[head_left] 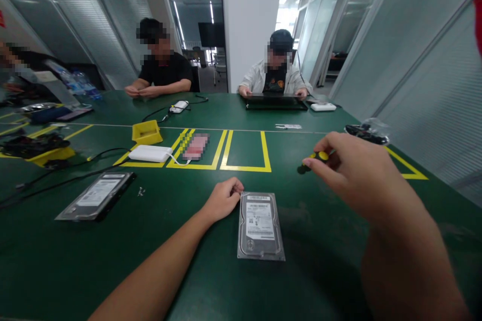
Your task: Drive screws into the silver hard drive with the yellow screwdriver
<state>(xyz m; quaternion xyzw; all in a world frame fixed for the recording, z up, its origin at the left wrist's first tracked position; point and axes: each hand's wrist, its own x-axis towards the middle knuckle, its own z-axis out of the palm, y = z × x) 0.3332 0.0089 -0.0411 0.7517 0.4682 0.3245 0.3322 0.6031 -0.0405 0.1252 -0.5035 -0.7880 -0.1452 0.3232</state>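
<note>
A silver hard drive [259, 223] with a white label lies flat on the green table in front of me. My left hand [223, 200] rests at its far left corner, fingers curled and closed. The fingertips meet the corner, and whatever they pinch there is too small to make out. Raised to the right of the drive, my right hand [346, 173] is closed around a short black-and-yellow screwdriver [319, 156], apart from the drive. Part of the tool is hidden by my fingers. Another hard drive [98, 193] lies to the left, with small screws [141, 191] beside it.
Beyond the drives are yellow tape outlines [244, 167], a white power bank [150, 153] cabled to a phone [196, 146], and a yellow bin [146, 132]. Cables fill another bin [52, 154]. Two people sit opposite; one holds a dark panel [276, 102]. A bagged item [367, 133] lies right.
</note>
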